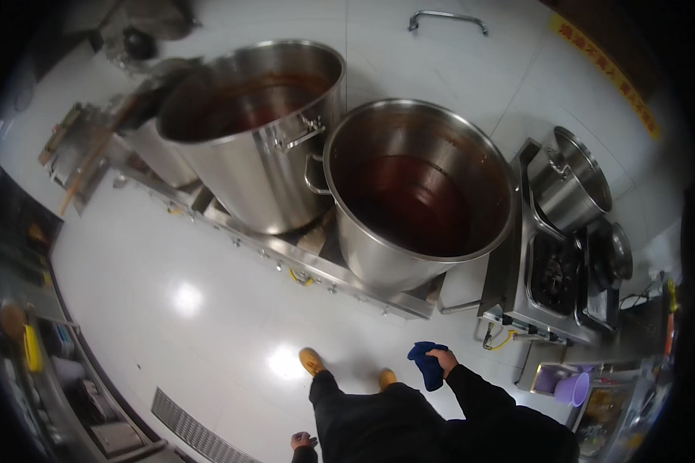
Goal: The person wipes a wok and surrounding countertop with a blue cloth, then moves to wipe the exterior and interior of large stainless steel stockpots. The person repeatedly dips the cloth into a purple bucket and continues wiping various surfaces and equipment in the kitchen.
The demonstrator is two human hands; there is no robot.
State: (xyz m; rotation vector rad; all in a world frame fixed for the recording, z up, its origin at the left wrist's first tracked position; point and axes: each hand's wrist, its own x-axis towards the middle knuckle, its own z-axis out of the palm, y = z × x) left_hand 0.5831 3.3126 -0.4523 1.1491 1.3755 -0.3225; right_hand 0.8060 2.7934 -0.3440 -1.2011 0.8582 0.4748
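Observation:
My right hand point(443, 360) grips a dark blue cloth point(428, 366), which hangs in folds over the floor in front of the stove. Low at my left side hangs my left hand point(304, 441), its fingers loosely bent and nothing visible in it. Ahead of me a large steel stockpot point(382, 254) holds a dark red-brown liquid point(411, 202) well below its rim. Beside it, to the left, stands a second tall steel stockpot point(249, 185) with similar reddish contents. Both pots rest on a low steel stove point(359, 286), apart from my hands.
A wall-mounted faucet point(449, 14) is above the pots. On the right are a gas burner point(554, 275), a smaller steel pot point(567, 185) and a purple bucket point(572, 389). A floor drain grate point(200, 428) and steel shelving point(87, 382) lie to the left. Glare spots show on the pale floor point(150, 254).

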